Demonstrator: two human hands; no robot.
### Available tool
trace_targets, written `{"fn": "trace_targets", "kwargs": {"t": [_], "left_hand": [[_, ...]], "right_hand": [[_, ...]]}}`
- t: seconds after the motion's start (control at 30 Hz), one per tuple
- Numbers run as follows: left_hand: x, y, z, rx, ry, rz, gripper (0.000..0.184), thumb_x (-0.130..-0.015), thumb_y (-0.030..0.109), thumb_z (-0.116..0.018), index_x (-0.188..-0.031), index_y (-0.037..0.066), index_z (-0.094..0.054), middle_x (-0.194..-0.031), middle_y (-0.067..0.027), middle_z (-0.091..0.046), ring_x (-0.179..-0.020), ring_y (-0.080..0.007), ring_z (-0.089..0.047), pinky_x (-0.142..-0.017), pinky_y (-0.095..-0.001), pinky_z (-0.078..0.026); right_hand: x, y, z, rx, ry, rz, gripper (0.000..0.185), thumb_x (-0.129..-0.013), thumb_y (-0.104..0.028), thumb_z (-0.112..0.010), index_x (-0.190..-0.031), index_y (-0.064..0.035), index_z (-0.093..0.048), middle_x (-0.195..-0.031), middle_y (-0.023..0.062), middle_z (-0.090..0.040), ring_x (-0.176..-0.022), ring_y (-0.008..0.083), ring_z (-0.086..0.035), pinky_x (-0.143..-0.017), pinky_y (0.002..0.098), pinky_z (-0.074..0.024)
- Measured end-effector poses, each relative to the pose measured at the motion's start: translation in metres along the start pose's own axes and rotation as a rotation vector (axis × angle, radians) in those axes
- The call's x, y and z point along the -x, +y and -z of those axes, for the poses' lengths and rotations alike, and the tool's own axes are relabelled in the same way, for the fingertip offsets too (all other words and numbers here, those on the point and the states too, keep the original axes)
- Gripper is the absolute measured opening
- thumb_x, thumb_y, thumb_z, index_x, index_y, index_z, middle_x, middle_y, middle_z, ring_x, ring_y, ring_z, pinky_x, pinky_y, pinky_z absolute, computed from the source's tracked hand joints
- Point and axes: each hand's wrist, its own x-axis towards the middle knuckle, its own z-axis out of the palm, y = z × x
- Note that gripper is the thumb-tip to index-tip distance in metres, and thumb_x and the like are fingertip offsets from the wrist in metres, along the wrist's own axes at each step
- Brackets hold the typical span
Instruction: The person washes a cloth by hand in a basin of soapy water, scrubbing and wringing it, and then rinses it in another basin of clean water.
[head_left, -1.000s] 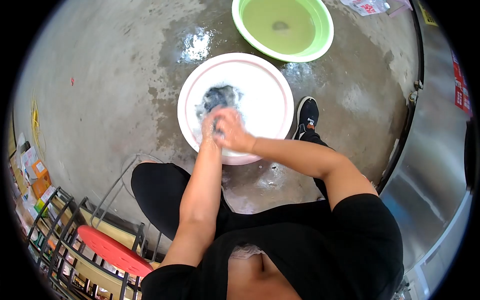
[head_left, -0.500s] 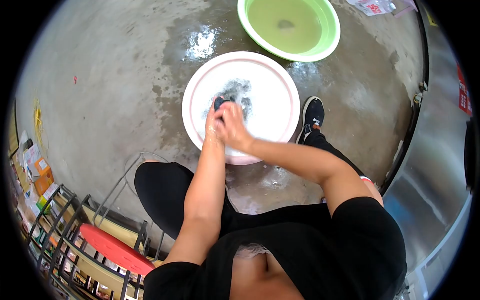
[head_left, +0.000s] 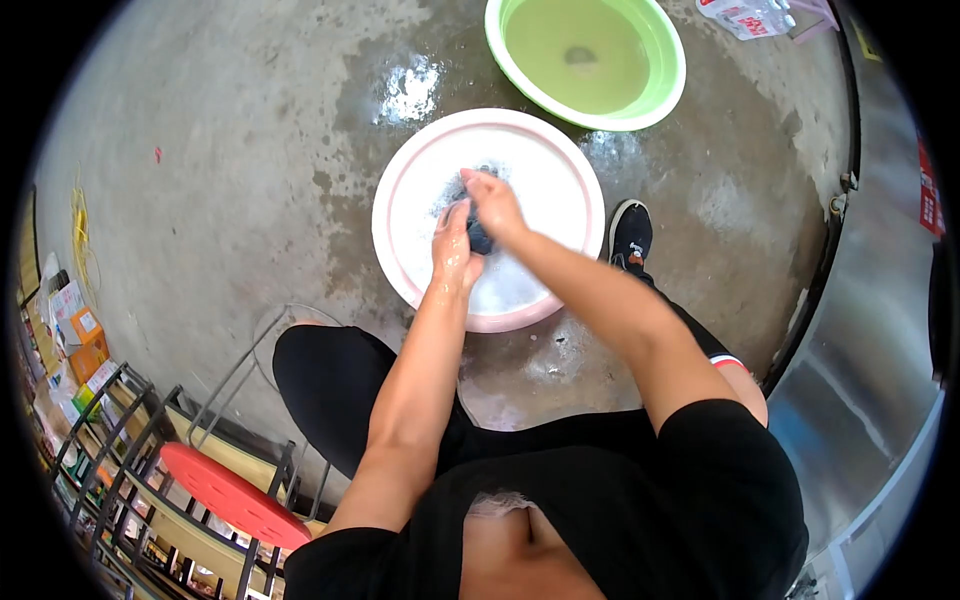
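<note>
Wet, soapy dark cloth (head_left: 479,236) is bunched between my two hands, above a pink-rimmed basin (head_left: 393,262) of white suds. My left hand (head_left: 453,247) is closed round its lower part, with suds on the wrist. Slightly higher and to the right, my right hand (head_left: 496,206) is curled against the cloth, a little smeared by motion. More dark material shows among the foam just beyond my fingers; whether it joins the held piece is unclear.
A green basin (head_left: 673,75) of murky water stands beyond, with a dark lump in it. Plastic bottles (head_left: 748,17) lie at the far right. A red stool seat (head_left: 232,495) and black metal racks (head_left: 125,450) are at the lower left. The concrete floor (head_left: 235,200) is partly wet.
Both hands have shifted right over the basin. My right hand has slid up and away from the left wrist, and more of the dark cloth shows between the hands. The view has shifted slightly.
</note>
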Motion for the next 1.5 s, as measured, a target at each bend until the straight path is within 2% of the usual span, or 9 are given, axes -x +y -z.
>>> {"fn": "trace_targets", "kwargs": {"t": [0.07,0.17,0.27,0.4,0.5,1.27,1.4,1.43,1.5], "left_hand": [[-0.003,0.001,-0.005,0.091,-0.077,0.032,0.037,-0.088,0.029,-0.051,-0.116,0.007,-0.047,-0.113,-0.0129,-0.052,-0.106,-0.0262,-0.050,-0.089,-0.0421,-0.042],[-0.014,0.013,0.018,0.395,-0.103,0.258,0.040,-0.089,0.044,-0.045,-0.104,0.008,-0.053,-0.108,-0.0101,-0.056,-0.100,-0.0242,-0.054,-0.089,-0.0383,-0.043],[-0.023,0.002,0.032,0.411,-0.260,0.176,0.038,-0.090,0.042,-0.044,-0.103,0.008,-0.053,-0.104,-0.0084,-0.056,-0.097,-0.0227,-0.055,-0.084,-0.0366,-0.047],[-0.019,-0.006,0.021,0.500,-0.295,0.275,0.037,-0.090,0.041,-0.043,-0.104,0.008,-0.052,-0.101,-0.0087,-0.056,-0.096,-0.0221,-0.056,-0.081,-0.0352,-0.049],[0.012,0.010,-0.005,0.256,-0.173,0.120,0.032,-0.092,0.033,-0.041,-0.109,0.007,-0.049,-0.098,-0.0090,-0.056,-0.093,-0.0220,-0.056,-0.079,-0.0356,-0.050],[-0.004,-0.015,-0.012,-0.096,0.105,-0.148,0.024,-0.086,0.022,-0.044,-0.093,0.000,-0.053,-0.085,-0.0095,-0.056,-0.075,-0.0208,-0.058,-0.063,-0.0330,-0.048],[-0.015,-0.026,-0.008,-0.260,0.057,-0.212,0.024,-0.087,0.022,-0.044,-0.090,0.001,-0.055,-0.083,-0.0066,-0.056,-0.074,-0.0168,-0.056,-0.065,-0.0301,-0.046],[-0.022,-0.025,-0.003,-0.434,-0.042,-0.321,0.024,-0.087,0.021,-0.044,-0.089,0.001,-0.056,-0.082,-0.0059,-0.057,-0.074,-0.0154,-0.055,-0.066,-0.0289,-0.045],[-0.023,-0.005,-0.009,-0.434,-0.002,-0.301,0.026,-0.088,0.025,-0.048,-0.090,0.001,-0.058,-0.083,-0.0057,-0.058,-0.074,-0.0135,-0.054,-0.067,-0.0276,-0.045]], "right_hand": [[-0.009,-0.018,0.014,-0.094,-0.094,-0.063,0.028,-0.089,-0.017,-0.045,-0.106,0.0019,-0.058,-0.098,0.0097,-0.061,-0.090,0.0180,-0.056,-0.083,0.0279,-0.0432],[0.036,-0.009,-0.003,0.562,-0.013,0.747,0.038,-0.085,-0.020,-0.051,-0.116,0.0010,-0.047,-0.112,0.0186,-0.049,-0.103,0.0315,-0.048,-0.093,0.0388,-0.0363],[0.056,-0.032,0.007,0.751,-0.201,1.108,0.047,-0.078,-0.034,-0.058,-0.113,-0.0040,-0.048,-0.111,0.0182,-0.044,-0.100,0.0374,-0.044,-0.088,0.0452,-0.0359],[0.040,-0.038,0.025,0.741,-0.282,1.120,0.042,-0.070,-0.027,-0.066,-0.104,-0.0085,-0.052,-0.108,0.0179,-0.044,-0.092,0.0354,-0.048,-0.077,0.0438,-0.0432],[0.039,-0.042,0.020,0.707,-0.256,0.972,0.034,-0.079,-0.032,-0.058,-0.101,-0.0066,-0.051,-0.096,0.0152,-0.047,-0.080,0.0334,-0.052,-0.061,0.0417,-0.0491],[0.020,-0.053,0.012,0.653,-0.287,0.068,0.032,-0.080,-0.023,-0.039,-0.081,0.0021,-0.057,-0.082,0.0265,-0.058,-0.079,0.0401,-0.057,-0.077,0.0455,-0.0436],[-0.007,-0.072,0.044,0.619,-0.558,-0.284,0.039,-0.084,-0.028,-0.040,-0.102,0.0017,-0.058,-0.099,0.0231,-0.057,-0.084,0.0348,-0.060,-0.073,0.0492,-0.0486],[-0.007,-0.093,0.057,0.518,-0.600,-0.433,0.034,-0.086,-0.035,-0.042,-0.095,-0.0082,-0.060,-0.093,0.0107,-0.056,-0.083,0.0258,-0.055,-0.069,0.0434,-0.0483],[-0.003,-0.154,0.097,0.585,-0.790,-0.320,0.038,-0.086,-0.041,-0.046,-0.110,-0.0118,-0.055,-0.102,0.0098,-0.054,-0.097,0.0255,-0.052,-0.077,0.0386,-0.0478]]}}
